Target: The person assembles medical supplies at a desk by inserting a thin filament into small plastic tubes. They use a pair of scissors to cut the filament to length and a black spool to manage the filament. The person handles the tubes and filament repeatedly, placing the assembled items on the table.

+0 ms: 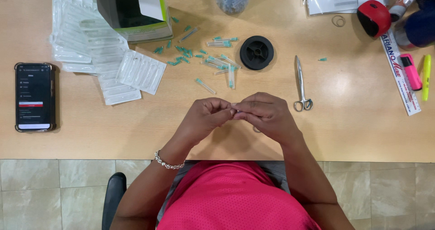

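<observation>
I see the left hand (pixel 205 113) and the right hand (pixel 265 113) brought together just above the worktop (pixel 353 121), fingertips meeting between them at about the midline of the body. Both are curled closed, pinching something very small where they touch; I cannot make out the thing itself, only a thin pale sliver at the junction, which may be one of the small needle tubes. If so, its long axis runs roughly across, from one hand to the other, so neither hand is the nearer: each has an end of it. The loose needle tubes with teal caps (pixel 213 60) lie scattered beyond the fingertips, away from the body, slightly to the far side of the left hand, most of them lying crosswise or at a slant. The black spool (pixel 257 52) sits farther out, almost straight ahead of the right hand. The scissors (pixel 302 86) lie just outboard of the right hand, long axis pointing away from the body, finger loops at the near end, close to the knuckles, so the right hand is plainly nearer to them. The blister packs (pixel 104 53) and the phone (pixel 35 97) are well out beyond the left hand.
</observation>
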